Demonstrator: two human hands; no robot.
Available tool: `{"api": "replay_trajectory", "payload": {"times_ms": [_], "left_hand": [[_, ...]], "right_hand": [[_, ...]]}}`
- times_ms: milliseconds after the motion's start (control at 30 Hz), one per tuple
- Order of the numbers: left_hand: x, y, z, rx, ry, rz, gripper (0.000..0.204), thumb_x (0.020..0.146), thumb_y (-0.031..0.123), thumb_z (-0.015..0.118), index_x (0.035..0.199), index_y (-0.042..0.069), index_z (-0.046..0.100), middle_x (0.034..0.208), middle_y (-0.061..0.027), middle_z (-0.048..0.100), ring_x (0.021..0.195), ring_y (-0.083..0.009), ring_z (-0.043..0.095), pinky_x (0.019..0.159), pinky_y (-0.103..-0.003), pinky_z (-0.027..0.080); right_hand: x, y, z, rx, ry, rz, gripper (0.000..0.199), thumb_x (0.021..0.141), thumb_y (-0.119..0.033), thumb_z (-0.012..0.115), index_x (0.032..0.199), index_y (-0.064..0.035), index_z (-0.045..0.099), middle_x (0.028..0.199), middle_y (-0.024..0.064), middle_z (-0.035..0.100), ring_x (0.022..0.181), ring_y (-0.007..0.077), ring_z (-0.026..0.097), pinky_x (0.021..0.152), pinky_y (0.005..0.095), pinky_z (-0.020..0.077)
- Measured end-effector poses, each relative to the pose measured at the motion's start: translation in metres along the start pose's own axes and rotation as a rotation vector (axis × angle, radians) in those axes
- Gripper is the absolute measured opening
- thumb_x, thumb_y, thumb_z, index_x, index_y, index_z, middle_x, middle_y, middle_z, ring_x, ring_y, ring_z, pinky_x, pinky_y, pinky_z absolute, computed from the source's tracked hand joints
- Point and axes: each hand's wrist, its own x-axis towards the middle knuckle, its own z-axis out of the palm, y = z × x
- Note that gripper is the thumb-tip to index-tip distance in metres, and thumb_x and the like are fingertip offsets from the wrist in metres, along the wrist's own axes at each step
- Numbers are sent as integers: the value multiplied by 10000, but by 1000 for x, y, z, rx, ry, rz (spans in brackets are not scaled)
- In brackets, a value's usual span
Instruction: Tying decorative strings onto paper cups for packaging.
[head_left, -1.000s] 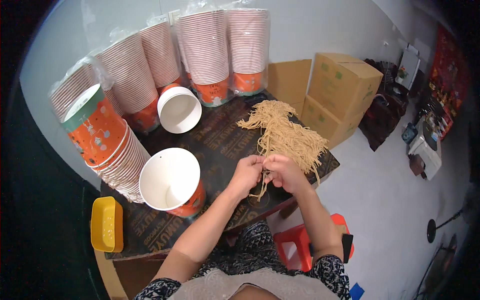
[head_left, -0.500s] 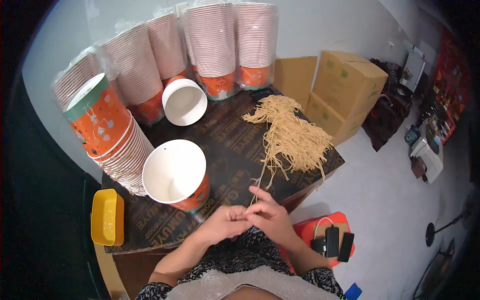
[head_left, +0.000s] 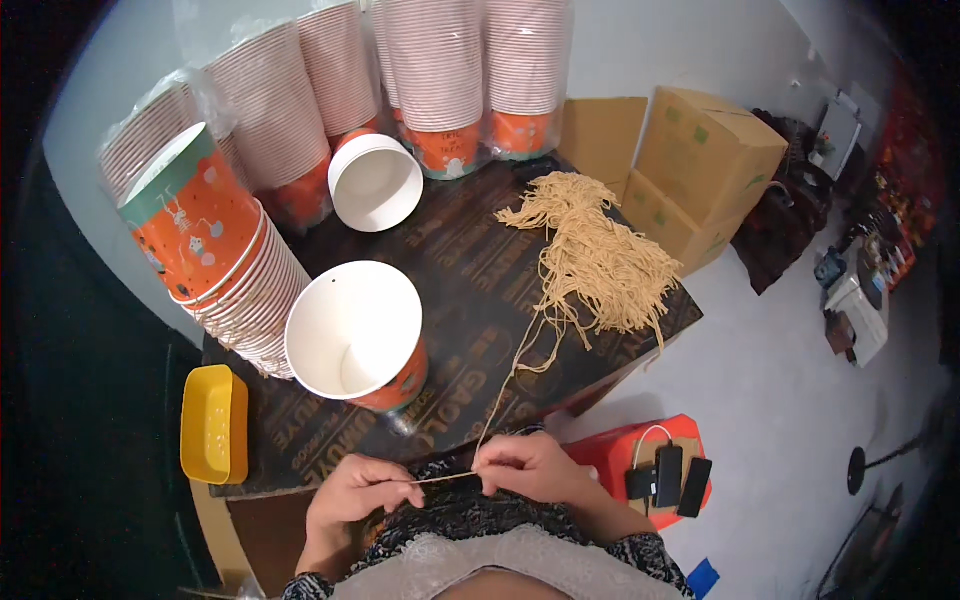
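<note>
My left hand [head_left: 355,492] and my right hand [head_left: 527,467] are close to my body at the near edge of the dark table [head_left: 470,280]. Both pinch one thin tan string [head_left: 500,395], stretched between them. The string runs up from my right hand to a heap of tan strings [head_left: 595,250] on the table's right side. A large paper cup [head_left: 355,335], white inside and orange outside, stands just beyond my left hand.
Tall stacks of paper cups [head_left: 440,80] in plastic sleeves line the table's back and left; one stack [head_left: 215,250] leans sideways. A white cup [head_left: 375,182] lies behind. A yellow tray [head_left: 212,425] sits left. Cardboard boxes [head_left: 700,160] and a red stool [head_left: 640,470] stand right.
My hands have drawn back from the string heap toward my body, pulling one single string out of it, and have moved apart along that string.
</note>
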Motion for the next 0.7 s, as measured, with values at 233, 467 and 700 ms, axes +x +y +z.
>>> {"api": "replay_trajectory", "payload": {"times_ms": [233,467,700], "left_hand": [[-10,3,-1,59,71,-11,155,939,82,622,930,-28,731,658,-28,642,545,-79,548,515,-241,428],[23,52,29,542,38,198,142,900,123,656,942,-8,693,798,-156,671,692,-304,671,634,-346,514],[24,61,10,532,111,191,114,888,101,661,910,-5,697,769,-140,674,683,-219,679,627,-330,515]], "right_hand": [[11,-7,0,-277,-2,-114,77,878,-56,644,945,-21,652,710,51,650,621,102,620,575,255,476],[23,-32,22,-307,28,-191,393,863,-55,619,1238,9,524,947,133,649,821,213,644,749,333,505],[20,-21,5,-300,241,-196,63,896,-61,621,880,-1,630,738,94,627,684,179,631,657,319,505]]}}
